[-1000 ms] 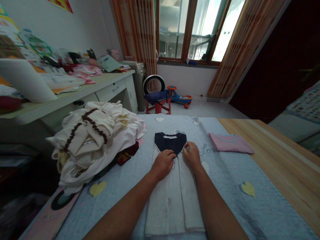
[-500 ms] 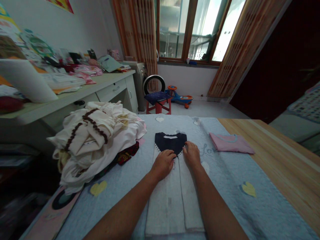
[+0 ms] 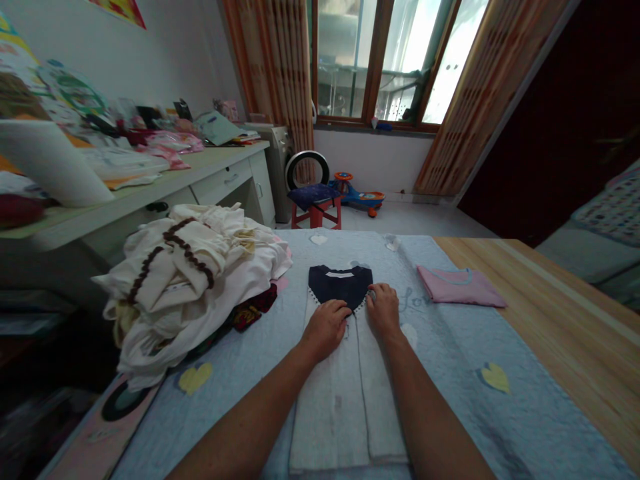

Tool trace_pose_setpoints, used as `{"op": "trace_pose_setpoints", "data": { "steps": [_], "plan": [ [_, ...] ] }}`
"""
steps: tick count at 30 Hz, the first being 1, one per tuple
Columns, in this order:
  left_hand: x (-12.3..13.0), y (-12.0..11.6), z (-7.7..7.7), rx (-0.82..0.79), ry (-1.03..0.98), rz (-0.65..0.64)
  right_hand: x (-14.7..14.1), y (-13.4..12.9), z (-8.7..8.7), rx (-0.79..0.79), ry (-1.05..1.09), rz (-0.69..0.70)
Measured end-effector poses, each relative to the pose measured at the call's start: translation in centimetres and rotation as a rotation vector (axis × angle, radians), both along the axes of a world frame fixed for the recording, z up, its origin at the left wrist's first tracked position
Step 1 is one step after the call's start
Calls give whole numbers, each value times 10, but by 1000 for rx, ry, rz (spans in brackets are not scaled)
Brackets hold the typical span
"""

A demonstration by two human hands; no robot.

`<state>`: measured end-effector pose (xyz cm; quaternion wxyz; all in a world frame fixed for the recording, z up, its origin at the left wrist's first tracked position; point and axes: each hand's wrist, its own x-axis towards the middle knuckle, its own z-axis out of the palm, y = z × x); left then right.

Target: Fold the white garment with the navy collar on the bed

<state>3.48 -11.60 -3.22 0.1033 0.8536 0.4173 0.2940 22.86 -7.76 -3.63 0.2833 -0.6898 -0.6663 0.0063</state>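
A pale grey shirt (image 3: 330, 413) with a dark navy collar (image 3: 334, 285) lies in front of me, its sides folded inward into a long narrow shape. Small dots trim the collar's edge. My left hand (image 3: 325, 328) rests on the shirt just below the collar, its fingers stretched out over the cloth. At the collar's right edge, my right hand (image 3: 384, 310) has its fingers closed on the shirt's side; the exact grip is partly hidden. A folded pink garment (image 3: 463, 288) with a light blue neckline lies to the right.
A heap of cream and white clothes (image 3: 200, 267) sits at the left on the light blue cloth (image 3: 450, 413). Bare wood (image 3: 565, 320) shows along the right. A cluttered desk (image 3: 220, 163) stands at the left. Beyond the table is a red stool (image 3: 316, 217).
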Motion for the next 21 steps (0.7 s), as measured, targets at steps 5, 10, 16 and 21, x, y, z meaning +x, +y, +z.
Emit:
{"op": "trace_pose_setpoints", "data": {
  "steps": [5, 10, 16, 21],
  "plan": [
    [0, 1, -2, -1, 3, 9, -2, -3, 6, -29, -41, -12],
    [0, 1, -2, -2, 8, 7, -4, -4, 9, -103, -86, -33],
    [0, 1, -3, -4, -3, 10, -3, -2, 7, -130, -120, -20],
    [0, 1, -3, -1, -7, 11, -3, -2, 2, -105, -114, -9]
  ]
}}
